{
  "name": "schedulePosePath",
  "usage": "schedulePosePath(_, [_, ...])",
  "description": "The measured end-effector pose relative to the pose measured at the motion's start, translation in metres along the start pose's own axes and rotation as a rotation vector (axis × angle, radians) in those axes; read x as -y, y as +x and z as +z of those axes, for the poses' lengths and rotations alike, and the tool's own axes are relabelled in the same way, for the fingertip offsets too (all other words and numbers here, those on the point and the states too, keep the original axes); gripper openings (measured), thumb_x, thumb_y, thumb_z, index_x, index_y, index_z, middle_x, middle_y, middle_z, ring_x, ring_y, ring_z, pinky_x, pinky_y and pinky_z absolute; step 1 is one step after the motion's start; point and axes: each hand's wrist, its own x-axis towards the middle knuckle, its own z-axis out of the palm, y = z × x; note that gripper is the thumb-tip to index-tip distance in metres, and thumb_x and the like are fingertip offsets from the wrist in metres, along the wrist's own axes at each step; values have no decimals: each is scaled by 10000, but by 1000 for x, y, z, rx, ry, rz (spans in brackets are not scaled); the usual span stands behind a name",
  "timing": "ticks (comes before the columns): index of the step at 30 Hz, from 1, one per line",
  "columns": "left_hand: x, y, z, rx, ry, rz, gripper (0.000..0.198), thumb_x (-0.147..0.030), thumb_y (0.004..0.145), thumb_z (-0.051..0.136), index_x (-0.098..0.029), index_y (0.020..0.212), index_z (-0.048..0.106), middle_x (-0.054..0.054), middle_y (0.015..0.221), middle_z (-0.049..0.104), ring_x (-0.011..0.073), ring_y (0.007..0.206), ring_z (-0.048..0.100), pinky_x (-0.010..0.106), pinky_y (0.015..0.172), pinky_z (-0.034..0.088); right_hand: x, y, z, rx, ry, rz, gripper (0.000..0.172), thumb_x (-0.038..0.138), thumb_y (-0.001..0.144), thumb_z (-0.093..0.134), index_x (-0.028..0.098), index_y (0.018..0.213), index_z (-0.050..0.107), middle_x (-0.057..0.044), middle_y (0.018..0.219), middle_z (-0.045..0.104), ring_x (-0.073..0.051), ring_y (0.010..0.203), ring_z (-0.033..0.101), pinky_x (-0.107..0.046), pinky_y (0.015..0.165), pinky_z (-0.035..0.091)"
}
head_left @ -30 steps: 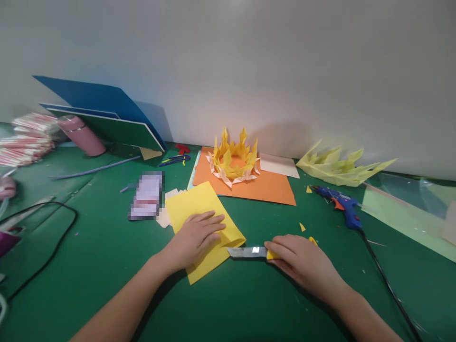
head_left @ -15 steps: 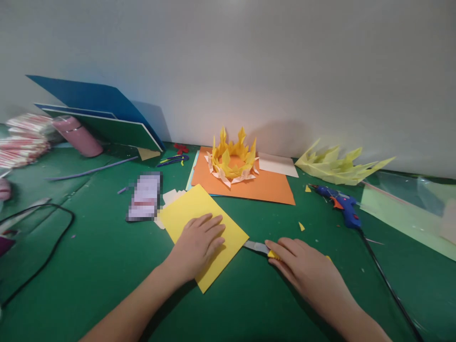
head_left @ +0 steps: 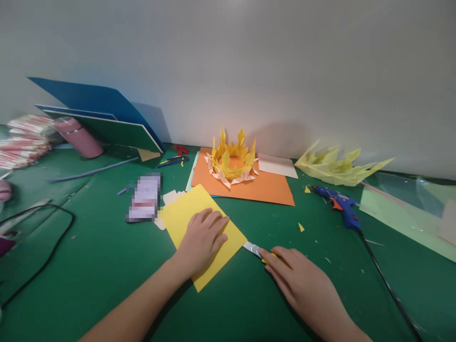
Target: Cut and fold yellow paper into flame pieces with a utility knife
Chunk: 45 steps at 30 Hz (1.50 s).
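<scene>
My left hand (head_left: 204, 237) lies flat on a yellow sheet of paper (head_left: 185, 209), fingers stretched out and pressing it to the green table. The sheet sits at a slant and looks folded, though its layers are hard to make out. In my right hand (head_left: 295, 275) is a utility knife (head_left: 252, 248) with a yellow handle, mostly covered by my fingers. Its blade points left, and the tip meets the right corner of the yellow paper, perhaps tucked in at the fold.
Behind the paper, a yellow and pink folded-paper crown (head_left: 233, 161) stands on orange paper (head_left: 270, 187). To the right are a blue glue gun (head_left: 344, 204) with its cord and a pale yellow paper piece (head_left: 335, 166). A phone (head_left: 145, 197) and pink bottle (head_left: 78, 137) are left.
My right hand and the knife have shifted slightly left and down, the blade now more tilted. My left hand has slid a little to the right, and the paper has turned slightly.
</scene>
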Motion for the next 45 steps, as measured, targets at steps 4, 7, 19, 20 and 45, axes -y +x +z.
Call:
schedulePosePath(4, [1,0,4,40,32,-40,427,-402,936,395,-234,1320,477,71,1438,445,309,1276,403,506,1042,339,3,1,3,-19,19,27,353,214,975,312,186,1099,642,-89,867,670,-174,680,594,-275,558,471])
schedulePosePath(7, [3,0,8,73,44,-60,471,-441,941,366,-243,1361,445,62,1491,378,311,1334,355,508,1074,304,5,2,3,-41,22,44,345,216,978,324,172,1077,652,-93,844,659,-178,681,585,-277,558,457])
schedulePosePath(19, [7,-2,17,86,144,-46,501,-476,953,324,-273,1406,396,20,1514,332,305,1401,258,520,1123,245,2,-4,6,-58,19,82,395,251,994,305,164,1067,683,-92,813,647,-162,686,529,-273,595,437])
schedulePosePath(20, [7,-2,17,81,151,-43,502,-479,953,321,-274,1406,396,19,1513,335,302,1399,264,515,1122,250,0,-4,6,-59,21,84,396,253,993,305,163,1067,684,-93,815,646,-164,689,528,-276,596,438])
schedulePosePath(45, [9,-3,21,30,158,-25,545,-516,953,272,-242,1409,394,22,1506,348,282,1394,281,481,1124,244,-27,25,21,-17,-8,-124,314,238,973,367,163,1099,645,-101,860,658,-173,696,539,-270,576,424])
